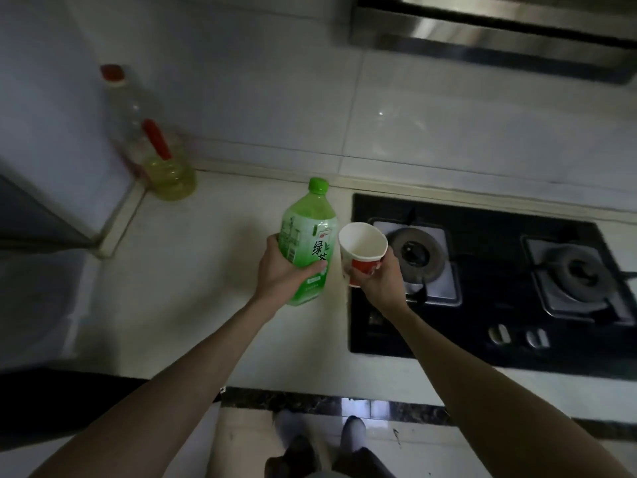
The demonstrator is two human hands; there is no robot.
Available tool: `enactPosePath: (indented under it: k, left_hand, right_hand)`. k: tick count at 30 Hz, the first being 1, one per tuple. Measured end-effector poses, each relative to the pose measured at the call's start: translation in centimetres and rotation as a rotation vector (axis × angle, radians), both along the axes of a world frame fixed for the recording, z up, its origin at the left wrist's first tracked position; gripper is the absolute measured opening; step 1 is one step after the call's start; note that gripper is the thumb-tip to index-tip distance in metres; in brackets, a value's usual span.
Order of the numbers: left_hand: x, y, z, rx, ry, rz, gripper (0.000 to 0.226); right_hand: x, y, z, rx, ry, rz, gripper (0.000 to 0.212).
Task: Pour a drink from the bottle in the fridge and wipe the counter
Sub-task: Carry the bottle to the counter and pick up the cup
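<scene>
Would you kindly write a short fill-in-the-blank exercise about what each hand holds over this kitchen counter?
1. The left hand holds a green bottle whose cap is ____.
2. The right hand holds a paper cup that is ____ inside.
3. The gas stove has ____ burners.
4. The oil bottle by the wall has a ____ cap.

Missing words: on; empty; two; red

Bottle left of cup; stove at right.
</scene>
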State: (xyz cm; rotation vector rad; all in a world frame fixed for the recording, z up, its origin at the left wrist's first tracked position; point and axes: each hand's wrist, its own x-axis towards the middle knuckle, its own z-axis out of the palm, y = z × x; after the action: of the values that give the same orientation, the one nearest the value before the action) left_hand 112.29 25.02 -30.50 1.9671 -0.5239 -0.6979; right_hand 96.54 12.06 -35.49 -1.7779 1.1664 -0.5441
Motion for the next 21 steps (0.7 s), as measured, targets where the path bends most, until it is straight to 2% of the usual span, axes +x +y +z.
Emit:
enactPosePath:
  k: [6,8,13,21]
  left_hand:
    - [-6.9,-3.9,1.3,-0.004,-0.080,-0.268,0.086]
    - [-9.3,-4.7,1.7,-0.007,-0.094,-0.324,0.086]
    - [-15.5,-5.8,2.6,-0.005,-0.133,-0.412,0.088]
    - [-29.6,-6.3,3.5,-0.027,-0.120,-0.527,0.085]
  right_hand:
    - [-8.8,-1.2,1.4,-0.055,-0.025,-0.177,0.075]
    - [-11.9,-1.4,1.9,-0.076,-0.031,-0.217,0.078]
    - [-20.1,-1.5,2.0,-0.048,-0.022,-0.328,0.088]
    - [-36.5,0.4,2.6,-0.058,0.019,-0.400,0.082]
